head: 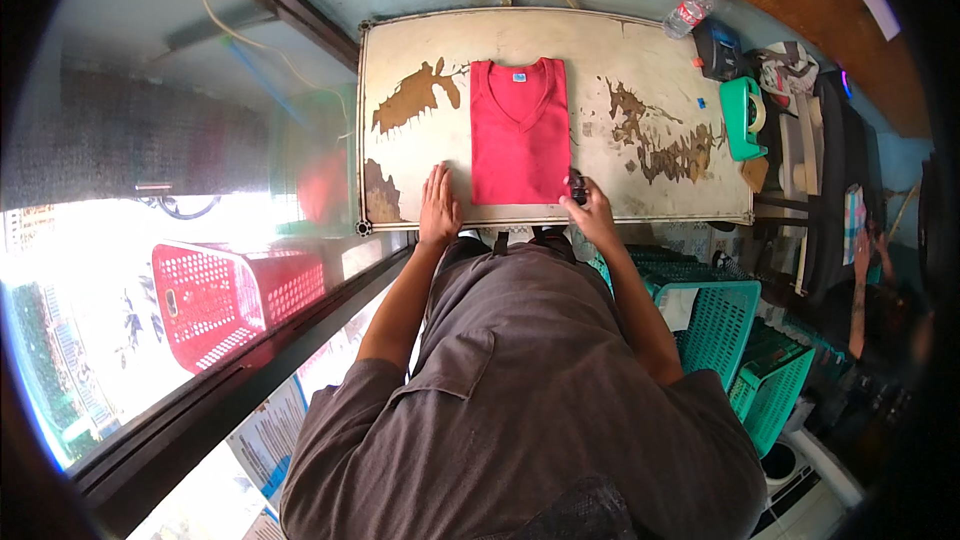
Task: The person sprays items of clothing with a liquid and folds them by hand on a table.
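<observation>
A red V-neck shirt [520,157], neatly folded into a rectangle, lies flat on a worn cream tabletop [420,37]. Its neckline points away from me, and a small blue-and-white label shows inside the collar. My left hand [441,204] rests with extended fingers on the tabletop, just left of the shirt's lower edge, holding nothing. At the shirt's lower right corner, my right hand [592,211] grips a small black object [577,187]. Its exact kind cannot be made out.
A green tape dispenser [739,120], a black box [716,50] and a plastic bottle [688,13] stand at the table's right end. Green plastic baskets [709,330] are below right. Behind glass at left is a red basket [210,300]. Another person's hands [862,255] show far right.
</observation>
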### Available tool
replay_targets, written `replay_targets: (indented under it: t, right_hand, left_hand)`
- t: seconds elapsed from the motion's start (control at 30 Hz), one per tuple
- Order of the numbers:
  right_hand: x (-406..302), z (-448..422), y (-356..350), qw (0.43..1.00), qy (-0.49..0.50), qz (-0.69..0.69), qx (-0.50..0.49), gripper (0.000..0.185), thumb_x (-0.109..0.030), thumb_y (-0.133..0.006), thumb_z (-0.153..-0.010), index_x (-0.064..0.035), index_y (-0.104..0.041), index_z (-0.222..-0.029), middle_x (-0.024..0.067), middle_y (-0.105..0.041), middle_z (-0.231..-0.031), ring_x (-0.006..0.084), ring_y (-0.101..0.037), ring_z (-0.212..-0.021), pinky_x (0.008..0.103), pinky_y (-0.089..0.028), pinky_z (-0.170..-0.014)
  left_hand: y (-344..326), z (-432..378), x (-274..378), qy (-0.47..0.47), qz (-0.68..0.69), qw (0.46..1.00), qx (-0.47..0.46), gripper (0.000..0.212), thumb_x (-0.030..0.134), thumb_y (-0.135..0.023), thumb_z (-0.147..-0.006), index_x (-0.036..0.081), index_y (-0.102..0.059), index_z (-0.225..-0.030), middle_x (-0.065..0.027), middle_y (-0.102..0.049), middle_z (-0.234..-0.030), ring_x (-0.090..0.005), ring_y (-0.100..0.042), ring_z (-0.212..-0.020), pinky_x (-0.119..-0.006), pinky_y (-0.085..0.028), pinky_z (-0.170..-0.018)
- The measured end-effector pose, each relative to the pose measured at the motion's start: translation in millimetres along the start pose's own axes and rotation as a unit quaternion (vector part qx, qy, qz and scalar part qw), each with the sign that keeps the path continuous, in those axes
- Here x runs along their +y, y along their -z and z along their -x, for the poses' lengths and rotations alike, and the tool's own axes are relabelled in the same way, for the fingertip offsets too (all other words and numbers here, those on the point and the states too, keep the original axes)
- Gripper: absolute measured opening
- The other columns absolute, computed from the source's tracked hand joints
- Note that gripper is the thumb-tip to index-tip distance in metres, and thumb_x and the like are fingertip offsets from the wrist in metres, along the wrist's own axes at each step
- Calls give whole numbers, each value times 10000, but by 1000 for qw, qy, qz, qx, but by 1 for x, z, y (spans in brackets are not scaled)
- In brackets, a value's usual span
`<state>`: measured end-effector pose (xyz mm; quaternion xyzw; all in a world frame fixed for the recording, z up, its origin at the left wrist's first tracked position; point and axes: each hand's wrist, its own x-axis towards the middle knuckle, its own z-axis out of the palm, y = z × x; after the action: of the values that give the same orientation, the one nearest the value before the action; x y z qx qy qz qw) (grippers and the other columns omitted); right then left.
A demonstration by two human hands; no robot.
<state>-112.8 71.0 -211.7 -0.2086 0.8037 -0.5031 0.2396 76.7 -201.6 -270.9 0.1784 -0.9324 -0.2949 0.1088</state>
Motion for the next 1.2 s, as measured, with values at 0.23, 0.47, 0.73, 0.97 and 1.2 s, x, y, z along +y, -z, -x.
replay_targets:
  t: [0.23, 0.47, 0.73, 0.97, 1.2]
  right_hand:
    - [-11, -22, 58, 949, 80, -84, 294, 573, -150, -705, -917, 14, -465, -1411, 35, -585, -987, 124, -562, -888, 250, -476, -845]
    - [14, -69, 108, 927, 58, 52, 367, 646, -253, -753, -883, -6, -465, -1406, 107, -630, -1003, 196, -622, -944, 320, -520, -842]
    - [7, -36, 78, 859, 11, 145, 490, 870, -372, -759, -857, 51, -311, -1472, 241, -440, -1399, 341, -444, -1296, 465, -342, -1088]
    - [0, 4, -42, 944, 37, 255, -205, 812, -232, -593, -876, -136, -196, -1579, 221, -693, -743, 438, -673, -685, 527, -526, -676]
    - [14, 5, -50, 865, -6, 455, -211, 942, -197, -544, -838, 86, 28, -1531, 259, -693, -786, 388, -689, -648, 531, -541, -620]
  left_hand:
    - [-3, -2, -3, -21, -14, 1000, -4, 630, 166, -450, -894, -30, -310, -1476, -213, -260, -1585, -407, -211, -1481, -506, -172, -1210]
    - [-5, -3, 1, 3, -33, 999, -7, 577, 215, -430, -962, -31, -317, -1472, -217, -267, -1582, -389, -222, -1481, -501, -180, -1203]
    - [-5, -2, 14, 44, -78, 996, 6, 762, 509, -509, -978, -46, -322, -1465, -207, -276, -1583, -361, -241, -1479, -482, -195, -1202]
    - [-3, -6, 17, 69, -79, 994, -10, 777, 516, -527, -965, -50, -327, -1458, -191, -276, -1586, -337, -238, -1484, -471, -190, -1206]
    - [-6, -6, 19, 71, -84, 994, 17, 803, 534, -579, -927, -21, -342, -1456, -192, -295, -1573, -339, -246, -1479, -479, -193, -1203]
